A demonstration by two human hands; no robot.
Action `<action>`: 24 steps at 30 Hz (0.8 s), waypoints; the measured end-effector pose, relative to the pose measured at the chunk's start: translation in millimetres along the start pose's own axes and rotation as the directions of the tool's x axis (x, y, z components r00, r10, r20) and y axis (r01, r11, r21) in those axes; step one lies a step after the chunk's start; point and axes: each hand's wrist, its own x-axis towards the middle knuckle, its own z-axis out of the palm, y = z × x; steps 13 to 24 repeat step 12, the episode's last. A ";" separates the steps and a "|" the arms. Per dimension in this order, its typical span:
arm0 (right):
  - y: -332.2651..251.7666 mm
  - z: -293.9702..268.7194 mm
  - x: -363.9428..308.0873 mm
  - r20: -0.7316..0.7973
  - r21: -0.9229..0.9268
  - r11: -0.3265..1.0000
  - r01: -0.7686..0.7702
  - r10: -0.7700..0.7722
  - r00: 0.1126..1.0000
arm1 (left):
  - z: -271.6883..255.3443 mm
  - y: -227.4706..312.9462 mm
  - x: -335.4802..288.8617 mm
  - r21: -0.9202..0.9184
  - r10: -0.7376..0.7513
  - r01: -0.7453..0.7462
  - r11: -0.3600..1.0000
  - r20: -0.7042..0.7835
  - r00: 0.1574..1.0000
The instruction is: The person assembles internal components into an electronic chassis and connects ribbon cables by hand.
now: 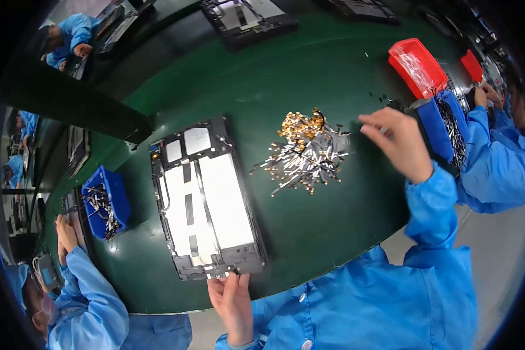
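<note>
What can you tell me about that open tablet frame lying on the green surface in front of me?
The open tablet frame is a flat black rectangular chassis lying face-up on the green belt, slightly skewed. Inside are large white panels crossed by a dark strip, with two small white squares near its far end. The left hand pinches its near edge. A pile of small metal parts lies apart to its right.

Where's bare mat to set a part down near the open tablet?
Bare green mat runs between the open tablet and the table's near edge, below the connector pile. Another patch lies above the pile, toward the red bin. Crowded: around the pile, under the right hand, and by the blue bins.
</note>
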 end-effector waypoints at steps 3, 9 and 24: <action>8.2 16.9 -18.3 -0.075 0.040 0.996 -0.082 0.085 0.994 | -4.4 28.0 -3.6 0.329 -0.456 0.383 0.863 0.182 0.871; 19.2 16.1 -11.0 -0.067 0.128 0.984 0.122 -0.114 0.991 | 27.3 75.9 -22.2 0.677 -0.565 0.250 0.693 0.293 0.772; 22.1 -7.1 -1.8 0.092 0.088 0.982 0.170 -0.178 0.980 | 38.9 87.9 -8.4 0.735 -0.423 -0.105 0.670 0.494 0.760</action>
